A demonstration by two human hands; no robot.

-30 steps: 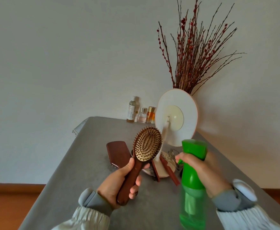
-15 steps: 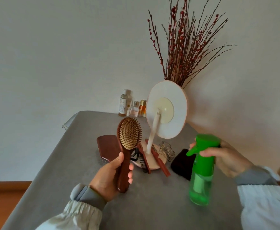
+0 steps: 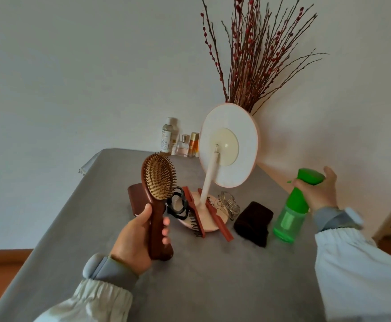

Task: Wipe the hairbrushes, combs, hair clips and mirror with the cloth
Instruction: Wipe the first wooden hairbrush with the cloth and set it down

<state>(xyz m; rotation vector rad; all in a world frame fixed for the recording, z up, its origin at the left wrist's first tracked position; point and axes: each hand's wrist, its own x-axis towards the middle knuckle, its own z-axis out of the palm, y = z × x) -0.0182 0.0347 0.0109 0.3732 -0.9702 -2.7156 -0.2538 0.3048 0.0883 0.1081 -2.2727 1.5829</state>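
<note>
The left hand (image 3: 135, 240) holds a wooden hairbrush (image 3: 158, 194) upright above the grey table (image 3: 73, 217), thumb and fingers curled round the handle, bristles facing the person. The right hand (image 3: 322, 194) is at the head of a green spray bottle (image 3: 294, 210), which stands on the table near its right edge; the fingers wrap behind the neck and top, and the thumb sticks up clear of it. Whether the grip is tight I cannot tell.

Between the two hands sits the round mirror (image 3: 229, 145) on its white stem and pale base, its back turned to the person. Two reddish combs (image 3: 197, 212) lie across the base, one on each side of the stem, teeth pointing down toward the near edge. A black hair clip (image 3: 178, 203) rests at the left of the base, just behind the raised brush, and a clear clip (image 3: 229, 203) at the right. A second brush (image 3: 137, 198), flat and dark brown, lies back-up on the table behind the held one. The dark brown cloth (image 3: 252, 221) is folded on the table between the mirror base and the spray bottle, touching neither hand.

At the far edge of the table, against the wall, stand a few small bottles (image 3: 180, 140). Behind the mirror rises a spray of bare twigs (image 3: 255, 61) with red buds.
</note>
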